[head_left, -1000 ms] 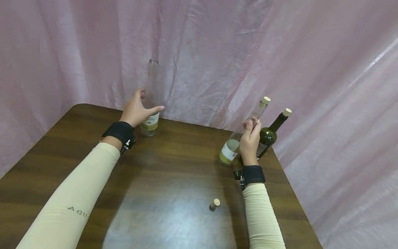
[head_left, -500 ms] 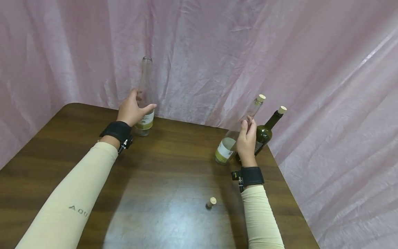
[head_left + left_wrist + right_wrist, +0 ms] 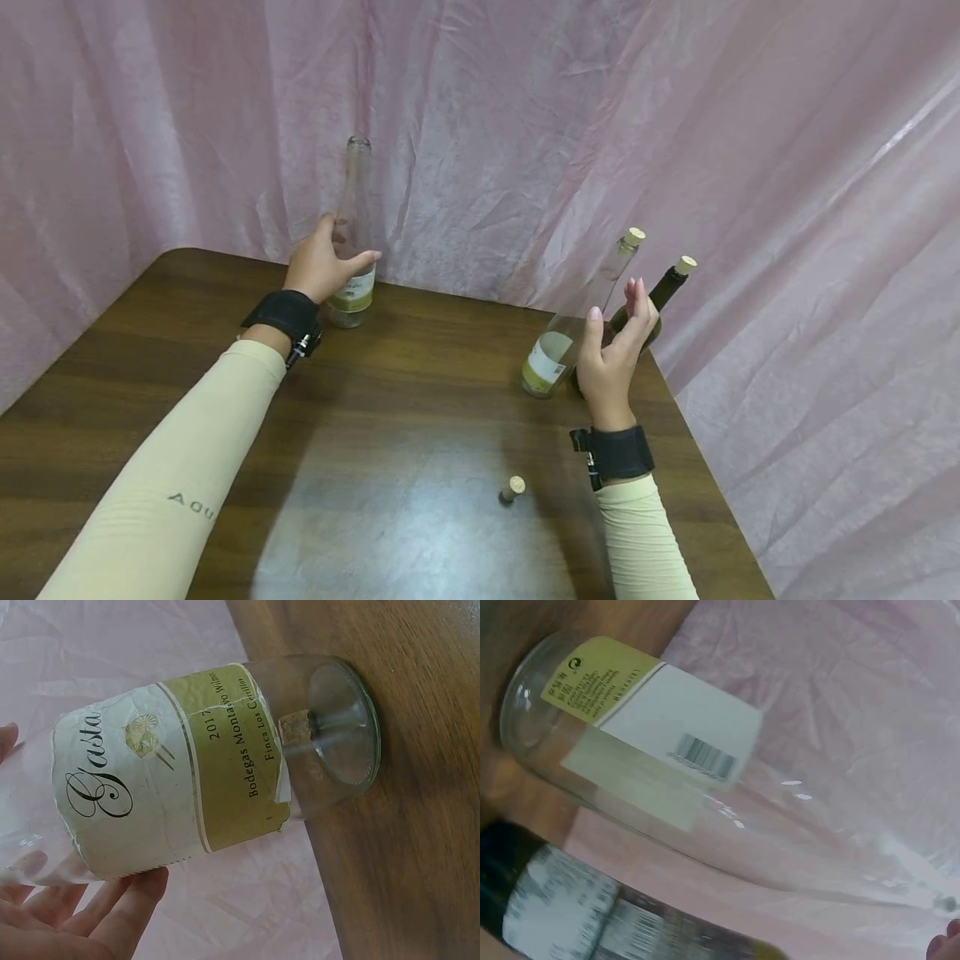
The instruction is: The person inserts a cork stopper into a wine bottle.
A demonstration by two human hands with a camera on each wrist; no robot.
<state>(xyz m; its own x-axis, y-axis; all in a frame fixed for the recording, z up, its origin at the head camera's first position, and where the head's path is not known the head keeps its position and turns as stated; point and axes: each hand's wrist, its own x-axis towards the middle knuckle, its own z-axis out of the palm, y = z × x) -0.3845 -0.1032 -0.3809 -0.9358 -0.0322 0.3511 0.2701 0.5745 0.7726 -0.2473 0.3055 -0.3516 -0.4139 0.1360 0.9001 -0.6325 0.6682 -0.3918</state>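
At the back left of the table, my left hand (image 3: 315, 262) curls round an uncorked clear glass wine bottle (image 3: 354, 287), thumb in front and fingers behind. In the left wrist view its label is white and olive, and a piece of cork (image 3: 295, 727) shows through the glass near the base. At the right stands a second clear wine bottle (image 3: 550, 358) with a cork stopper (image 3: 634, 237). Just to its right, my right hand (image 3: 611, 362) has its fingers raised and loosely bent, holding nothing. It partly hides a dark green wine bottle (image 3: 666, 290), also corked.
A loose cork (image 3: 513, 488) stands upright on the brown wooden table (image 3: 420, 375), in front of the right-hand bottles. A pink curtain (image 3: 480, 150) hangs close behind the table and along its right side.
My right hand has let go of the corked clear bottle's neck and moved right and down, now in front of the dark green bottle. The left hand keeps its place at the uncorked bottle.
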